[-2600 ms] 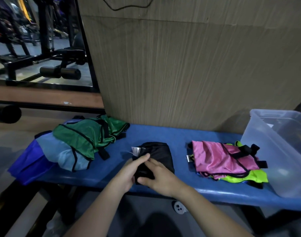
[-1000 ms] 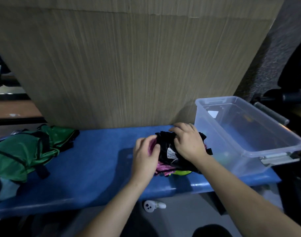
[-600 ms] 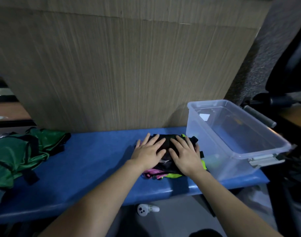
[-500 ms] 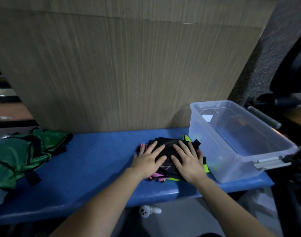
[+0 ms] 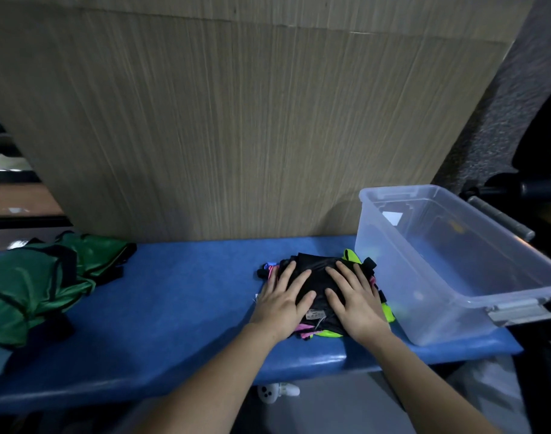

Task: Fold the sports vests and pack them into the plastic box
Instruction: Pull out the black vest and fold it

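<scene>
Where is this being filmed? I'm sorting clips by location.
Probably a gym or sports room, though that is a guess: a padded blue bench carries folded sports vests and a green pile, with a dark padded machine part at right.

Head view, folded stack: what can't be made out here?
- Stack count: hands and the black vest cover it; only pink and yellow edges show.
- Label text: too small.
- Unfolded pile: cut off by the left edge.
- Box floor: dim, hazy plastic.
</scene>
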Motion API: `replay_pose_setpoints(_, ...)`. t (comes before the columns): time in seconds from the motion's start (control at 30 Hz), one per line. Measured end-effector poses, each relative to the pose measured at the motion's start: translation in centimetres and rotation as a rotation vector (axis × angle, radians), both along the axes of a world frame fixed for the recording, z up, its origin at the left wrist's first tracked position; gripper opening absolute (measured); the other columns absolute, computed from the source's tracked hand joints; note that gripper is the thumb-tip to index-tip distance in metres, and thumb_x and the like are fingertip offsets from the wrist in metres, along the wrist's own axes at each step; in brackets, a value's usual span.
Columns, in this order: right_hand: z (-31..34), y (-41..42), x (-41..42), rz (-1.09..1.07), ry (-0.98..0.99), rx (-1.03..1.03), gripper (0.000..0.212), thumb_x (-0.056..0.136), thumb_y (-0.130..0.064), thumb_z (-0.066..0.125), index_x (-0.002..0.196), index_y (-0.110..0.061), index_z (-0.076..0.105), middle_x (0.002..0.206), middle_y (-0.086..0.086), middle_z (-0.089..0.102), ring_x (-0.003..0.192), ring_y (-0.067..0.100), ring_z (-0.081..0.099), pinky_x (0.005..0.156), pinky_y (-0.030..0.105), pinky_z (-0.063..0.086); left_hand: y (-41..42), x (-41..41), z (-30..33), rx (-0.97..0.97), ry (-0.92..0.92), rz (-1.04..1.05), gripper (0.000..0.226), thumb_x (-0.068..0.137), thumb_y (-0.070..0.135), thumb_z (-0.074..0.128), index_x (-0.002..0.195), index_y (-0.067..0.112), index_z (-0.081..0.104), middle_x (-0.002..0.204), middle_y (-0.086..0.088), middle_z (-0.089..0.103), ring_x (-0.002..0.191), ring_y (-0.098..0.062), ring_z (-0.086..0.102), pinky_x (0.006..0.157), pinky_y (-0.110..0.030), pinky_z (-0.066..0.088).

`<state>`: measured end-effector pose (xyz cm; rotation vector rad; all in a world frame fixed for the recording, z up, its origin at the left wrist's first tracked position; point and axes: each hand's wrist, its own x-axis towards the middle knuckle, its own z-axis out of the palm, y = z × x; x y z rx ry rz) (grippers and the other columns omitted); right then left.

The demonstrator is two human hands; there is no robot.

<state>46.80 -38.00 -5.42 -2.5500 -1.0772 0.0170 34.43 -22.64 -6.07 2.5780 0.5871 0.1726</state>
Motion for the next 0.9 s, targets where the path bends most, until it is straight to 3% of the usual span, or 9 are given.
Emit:
replay_pose_setpoints(0.2, 0.7, 0.4, -0.4, -0.008, -0.016, -0.041, 0.078, 0.082, -0.072, 0.002, 0.153, -0.047, 0.021, 0.165, -0.021, 0.009, 0.154, 0.011, -0.005, 0.122, 0.047, 0.012, 0.6, 0.0, 0.3, -0.050, 0.016, -0.005, 0.058, 0.098, 0.066, 0.025, 0.153, 0.053, 0.010, 0.165, 0.021, -0.007, 0.154, -0.018, -0.010, 0.123, -0.055, 0.011)
replay_pose_setpoints(0.3, 0.9, 0.5, -0.4, -0.010, -0.036, -0.076, 0.077, 0.084, -0.072, 0.001, 0.154, -0.047, 0.018, 0.165, -0.021, 0.009, 0.154, 0.011, -0.005, 0.122, 0.048, 0.013, 0.8, -0.1, 0.9, -0.046, 0.045, -0.011, 0.058, 0.099, 0.066, 0.025, 0.153, 0.053, 0.011, 0.165, 0.021, -0.007, 0.154, -0.020, -0.007, 0.123, -0.052, 0.011)
replay_pose_setpoints(0.43, 1.6, 0.5, -0.8, -0.033, -0.090, -0.148, 0.064, 0.095, -0.065, 0.014, 0.155, -0.044, 0.019, 0.166, -0.017, 0.009, 0.155, 0.016, -0.001, 0.121, 0.053, 0.013, 0.9, -0.4, 2.9, -0.029, 0.041, -0.030, 0.057, 0.100, 0.063, 0.031, 0.154, 0.048, 0.021, 0.167, 0.015, 0.004, 0.155, -0.023, 0.003, 0.124, -0.046, 0.012)
replay_pose_setpoints(0.57, 2.2, 0.2, -2.2, -0.056, -0.178, -0.065, 0.056, 0.101, -0.057, 0.026, 0.154, -0.037, 0.030, 0.166, -0.010, 0.018, 0.155, 0.022, 0.004, 0.120, 0.059, 0.007, 0.8, -2.4, 4.1, 0.001, -0.016, -0.041, 0.054, 0.101, 0.059, 0.034, 0.152, 0.043, 0.031, 0.166, 0.014, 0.013, 0.153, -0.016, 0.012, 0.123, -0.043, 0.015)
replay_pose_setpoints(0.67, 3.7, 0.3, -3.3, -0.064, -0.229, 0.079, 0.062, 0.096, -0.057, 0.021, 0.149, -0.033, 0.042, 0.160, -0.006, 0.035, 0.153, 0.025, 0.016, 0.120, 0.057, 0.010, 1.6, -4.4, 5.2, 0.028, -0.070, -0.026, 0.051, 0.101, 0.056, 0.037, 0.150, 0.042, 0.036, 0.164, 0.015, 0.021, 0.150, -0.014, 0.020, 0.121, -0.042, 0.020)
replay_pose_setpoints(0.73, 5.0, 0.4, -4.1, -0.055, -0.278, 0.158, 0.059, 0.096, -0.054, 0.025, 0.143, -0.029, 0.052, 0.148, -0.004, 0.051, 0.146, 0.027, 0.033, 0.117, 0.053, 0.021, 2.1, -5.7, 6.3, 0.042, -0.134, -0.014, 0.048, 0.101, 0.053, 0.040, 0.147, 0.040, 0.042, 0.158, 0.016, 0.032, 0.145, -0.012, 0.031, 0.117, -0.040, 0.026)
replay_pose_setpoints(0.83, 7.1, 1.0, -6.1, -0.004, -0.320, 0.228, 0.053, 0.095, -0.048, 0.032, 0.133, -0.026, 0.061, 0.120, -0.004, 0.069, 0.119, 0.024, 0.058, 0.100, 0.044, 0.040, 2.4, -8.1, 7.7, 0.074, -0.235, 0.000, 0.038, 0.100, 0.049, 0.046, 0.136, 0.036, 0.053, 0.138, 0.020, 0.050, 0.130, -0.010, 0.047, 0.108, -0.035, 0.037)
replay_pose_setpoints(0.9, 8.3, 2.2, -8.2, 0.034, -0.295, 0.242, 0.051, 0.095, -0.047, 0.032, 0.130, -0.026, 0.062, 0.108, -0.004, 0.073, 0.103, 0.022, 0.064, 0.087, 0.040, 0.045, 2.6, -10.2, 8.8, 0.119, -0.279, 0.028, 0.035, 0.099, 0.044, 0.050, 0.131, 0.033, 0.056, 0.130, 0.018, 0.056, 0.124, -0.010, 0.052, 0.104, -0.035, 0.042)
